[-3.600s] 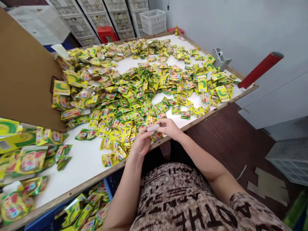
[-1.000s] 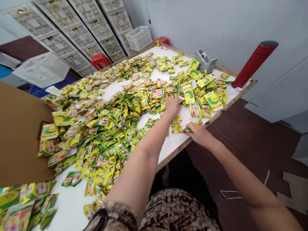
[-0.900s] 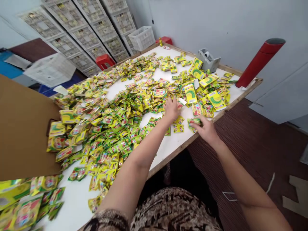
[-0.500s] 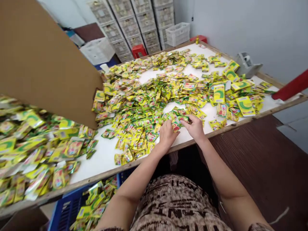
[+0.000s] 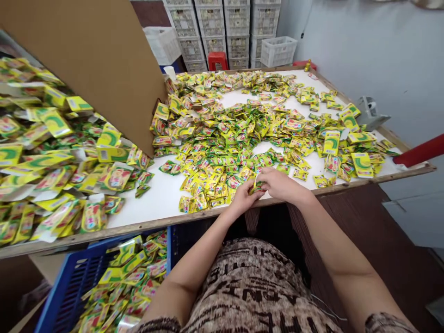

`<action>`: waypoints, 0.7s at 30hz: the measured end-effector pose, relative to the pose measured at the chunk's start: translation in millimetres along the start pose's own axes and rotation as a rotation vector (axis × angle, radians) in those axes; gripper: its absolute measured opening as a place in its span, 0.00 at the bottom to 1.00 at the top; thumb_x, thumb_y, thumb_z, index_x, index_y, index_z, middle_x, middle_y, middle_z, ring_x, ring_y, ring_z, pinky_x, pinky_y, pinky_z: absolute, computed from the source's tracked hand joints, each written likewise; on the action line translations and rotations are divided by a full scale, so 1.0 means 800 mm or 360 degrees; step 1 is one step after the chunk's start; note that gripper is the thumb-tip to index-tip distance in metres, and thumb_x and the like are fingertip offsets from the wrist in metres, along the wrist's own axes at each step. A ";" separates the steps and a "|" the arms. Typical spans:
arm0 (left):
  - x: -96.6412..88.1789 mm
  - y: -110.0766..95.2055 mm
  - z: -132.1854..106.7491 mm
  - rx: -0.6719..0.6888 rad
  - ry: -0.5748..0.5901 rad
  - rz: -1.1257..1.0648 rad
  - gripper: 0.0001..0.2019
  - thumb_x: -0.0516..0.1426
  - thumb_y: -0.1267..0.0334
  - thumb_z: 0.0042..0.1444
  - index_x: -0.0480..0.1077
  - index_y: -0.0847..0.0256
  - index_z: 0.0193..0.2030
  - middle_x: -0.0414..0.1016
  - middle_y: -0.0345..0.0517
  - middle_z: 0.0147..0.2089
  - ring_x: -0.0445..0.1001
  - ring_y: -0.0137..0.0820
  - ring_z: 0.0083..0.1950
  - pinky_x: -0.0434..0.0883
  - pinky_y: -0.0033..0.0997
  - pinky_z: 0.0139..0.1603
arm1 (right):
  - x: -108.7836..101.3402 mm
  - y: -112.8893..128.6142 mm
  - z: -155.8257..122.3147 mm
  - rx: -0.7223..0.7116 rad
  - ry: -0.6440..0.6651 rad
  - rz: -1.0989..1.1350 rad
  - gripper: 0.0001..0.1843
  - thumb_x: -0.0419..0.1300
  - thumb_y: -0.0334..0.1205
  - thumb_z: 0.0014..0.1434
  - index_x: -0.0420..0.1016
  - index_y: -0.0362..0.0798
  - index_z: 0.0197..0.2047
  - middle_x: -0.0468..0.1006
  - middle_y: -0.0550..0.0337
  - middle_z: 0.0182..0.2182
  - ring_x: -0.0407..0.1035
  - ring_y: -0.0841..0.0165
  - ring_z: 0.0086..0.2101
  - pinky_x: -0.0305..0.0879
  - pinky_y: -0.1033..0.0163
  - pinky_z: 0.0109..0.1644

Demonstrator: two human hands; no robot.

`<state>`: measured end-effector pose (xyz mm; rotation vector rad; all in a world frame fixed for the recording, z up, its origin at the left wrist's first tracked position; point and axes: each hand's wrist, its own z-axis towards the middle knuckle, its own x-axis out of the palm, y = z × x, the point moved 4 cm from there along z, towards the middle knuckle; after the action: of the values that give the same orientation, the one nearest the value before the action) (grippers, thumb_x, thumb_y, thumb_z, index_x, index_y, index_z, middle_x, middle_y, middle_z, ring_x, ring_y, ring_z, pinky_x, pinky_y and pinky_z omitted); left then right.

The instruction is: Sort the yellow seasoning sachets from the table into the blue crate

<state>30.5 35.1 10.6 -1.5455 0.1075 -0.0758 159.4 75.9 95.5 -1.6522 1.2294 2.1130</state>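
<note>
Currently, head cam: both hands low over near edge of white tabletop (image 5: pixel 152 203), approx. centre, fingertips nearly meeting. L hand (image 5: pixel 243 198) fingers narrow, pinching small green-yellow packet (image 5: pixel 257 186); R hand (image 5: pixel 277 183) fingers curled onto same pkt from other side, thumb hidden. Pkt mostly covered by fingers, so can't tell if anything else is w/ it. Heap of similar pkts (image 5: pixel 225 138) just beyond hands; flat yellow box (image 5: pixel 331 142) further R. Blue crate (image 5: pixel 64 286) w/ more pkts sits below table edge, L side. Cardboard panel (image 5: pixel 104 60) far L; tape dispenser (image 5: pixel 373 114) & red tube (image 5: pixel 421 151) far R, well apart from hands. Step in hand, est.: two-handed handling of one pkt, mid-grip. Next move prob. calls for light, even pinch both sides; wrapper looks thin, may slip or crumple.
</note>
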 end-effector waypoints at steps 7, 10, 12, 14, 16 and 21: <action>-0.016 0.011 -0.006 0.0010 -0.0087 -0.0449 0.17 0.70 0.56 0.44 0.76 0.60 0.40 0.78 0.41 0.39 0.73 0.33 0.43 0.68 0.33 0.49 | 0.022 0.013 0.003 -0.0022 -0.0516 0.0053 0.09 0.63 0.35 0.62 0.79 0.48 0.30 0.75 0.52 0.40 0.65 0.58 0.46 0.63 0.54 0.51; -0.018 0.015 -0.007 -0.0020 -0.0108 -0.0430 0.18 0.69 0.57 0.45 0.77 0.61 0.42 0.79 0.43 0.41 0.74 0.34 0.43 0.69 0.33 0.50 | 0.034 0.016 -0.006 -0.0040 -0.0353 -0.0094 0.10 0.62 0.41 0.65 0.83 0.50 0.33 0.72 0.50 0.53 0.57 0.51 0.57 0.56 0.43 0.59; -0.017 0.016 -0.007 -0.0023 -0.0096 -0.0402 0.19 0.69 0.55 0.46 0.77 0.61 0.44 0.80 0.44 0.43 0.75 0.36 0.45 0.70 0.35 0.52 | 0.037 0.012 -0.011 -0.0008 -0.0345 0.0016 0.11 0.61 0.44 0.66 0.83 0.51 0.35 0.71 0.50 0.57 0.55 0.50 0.60 0.55 0.41 0.61; -0.018 0.015 -0.008 -0.0020 -0.0080 -0.0419 0.20 0.67 0.52 0.50 0.78 0.59 0.48 0.80 0.46 0.48 0.75 0.38 0.51 0.69 0.37 0.57 | 0.037 0.001 -0.016 0.0121 -0.0550 0.0367 0.12 0.59 0.47 0.66 0.83 0.51 0.41 0.73 0.50 0.55 0.62 0.54 0.57 0.61 0.45 0.58; -0.020 0.015 -0.010 -0.0063 -0.0060 -0.0531 0.21 0.63 0.47 0.55 0.77 0.57 0.51 0.79 0.47 0.54 0.73 0.40 0.58 0.67 0.39 0.61 | 0.043 -0.016 -0.020 0.0351 -0.0783 0.0913 0.14 0.61 0.49 0.63 0.81 0.50 0.46 0.77 0.52 0.45 0.70 0.61 0.44 0.68 0.54 0.46; -0.027 0.011 -0.008 -0.0324 0.0195 -0.0880 0.19 0.67 0.53 0.49 0.80 0.60 0.46 0.81 0.50 0.51 0.74 0.44 0.58 0.65 0.42 0.64 | 0.087 -0.027 -0.018 0.0742 -0.0487 0.2071 0.21 0.76 0.48 0.42 0.77 0.46 0.36 0.72 0.65 0.27 0.55 0.77 0.20 0.49 0.69 0.21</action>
<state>7.8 31.8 2.3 -1.7368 -0.2251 -0.6127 157.4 57.2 23.9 -0.1953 2.7965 2.0884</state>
